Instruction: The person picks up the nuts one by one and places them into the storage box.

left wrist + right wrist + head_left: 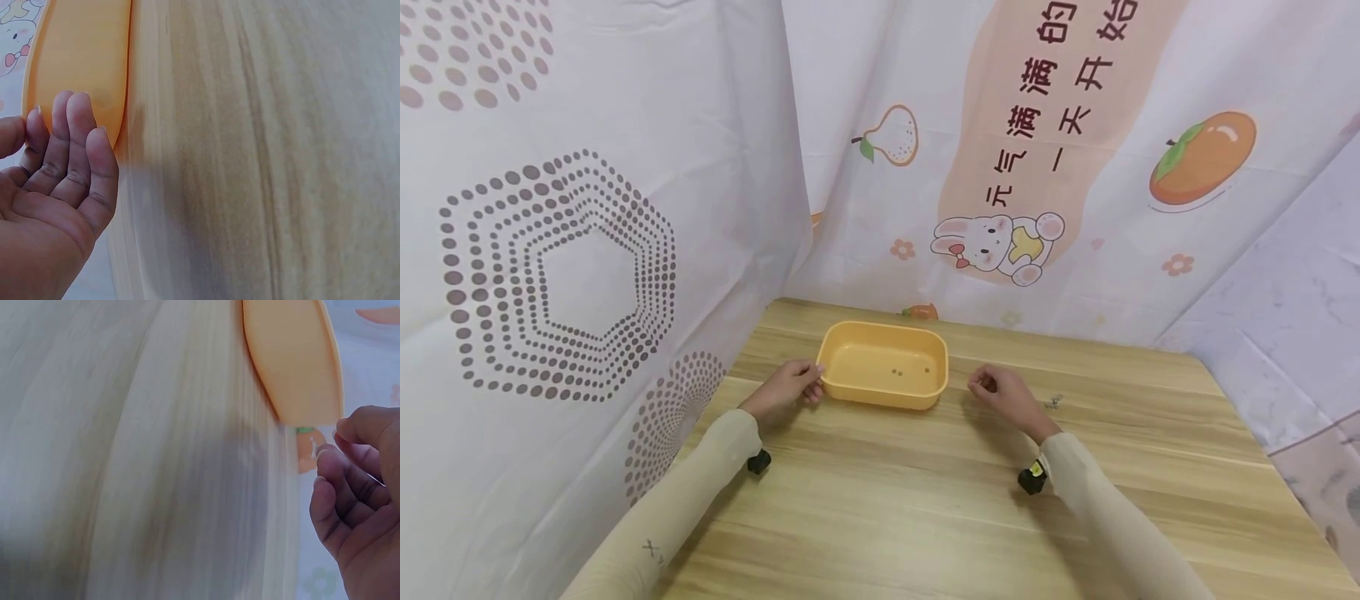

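A yellow-orange rectangular plastic basin (883,396) with rounded corners sits on the wooden table. At its left end my left hand (790,385) pinches the rim between thumb and index finger, the other fingers loosely bent below. The left wrist view shows this hand (56,181) palm up at the basin's end (81,62). My right hand (1003,395) hovers a little to the right of the basin, apart from it. Its fingers are loosely curled and hold nothing, as the right wrist view of the hand (359,487) also shows, near the basin's corner (297,375).
Several small dark spots (897,372) show on the basin's floor. A small grey mark (1054,402) lies on the table (880,500) right of my right hand. White printed curtains hang behind (865,208) and along the left side (722,208).
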Action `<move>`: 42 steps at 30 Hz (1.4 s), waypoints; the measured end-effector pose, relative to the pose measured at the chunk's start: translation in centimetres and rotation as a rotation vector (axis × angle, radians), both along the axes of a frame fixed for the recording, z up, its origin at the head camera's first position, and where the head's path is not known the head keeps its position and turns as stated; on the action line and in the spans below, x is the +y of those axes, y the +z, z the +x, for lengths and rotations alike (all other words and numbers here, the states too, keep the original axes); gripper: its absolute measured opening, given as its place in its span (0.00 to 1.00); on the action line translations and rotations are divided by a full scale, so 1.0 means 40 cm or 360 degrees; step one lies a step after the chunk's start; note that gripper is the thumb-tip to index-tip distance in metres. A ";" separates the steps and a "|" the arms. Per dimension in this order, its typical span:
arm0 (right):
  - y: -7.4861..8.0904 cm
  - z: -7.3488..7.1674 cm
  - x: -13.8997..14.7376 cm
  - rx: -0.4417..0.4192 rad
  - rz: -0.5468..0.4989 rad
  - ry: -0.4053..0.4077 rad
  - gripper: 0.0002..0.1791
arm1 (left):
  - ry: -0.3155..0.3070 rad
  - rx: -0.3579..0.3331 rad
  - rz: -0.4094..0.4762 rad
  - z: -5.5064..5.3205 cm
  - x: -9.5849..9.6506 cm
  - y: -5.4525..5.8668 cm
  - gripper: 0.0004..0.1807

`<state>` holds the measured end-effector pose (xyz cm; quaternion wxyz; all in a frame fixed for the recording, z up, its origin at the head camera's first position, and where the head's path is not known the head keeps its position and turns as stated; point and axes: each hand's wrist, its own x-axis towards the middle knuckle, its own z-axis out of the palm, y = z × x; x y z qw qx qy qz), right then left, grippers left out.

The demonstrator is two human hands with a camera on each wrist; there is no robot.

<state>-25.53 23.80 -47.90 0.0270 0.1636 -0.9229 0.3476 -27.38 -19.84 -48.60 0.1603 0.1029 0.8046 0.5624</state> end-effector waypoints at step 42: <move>-0.058 0.023 0.278 0.0000 0.0102 -0.0314 0.07 | 0.0003 0.0001 0.0013 -0.004 -0.001 -0.010 0.20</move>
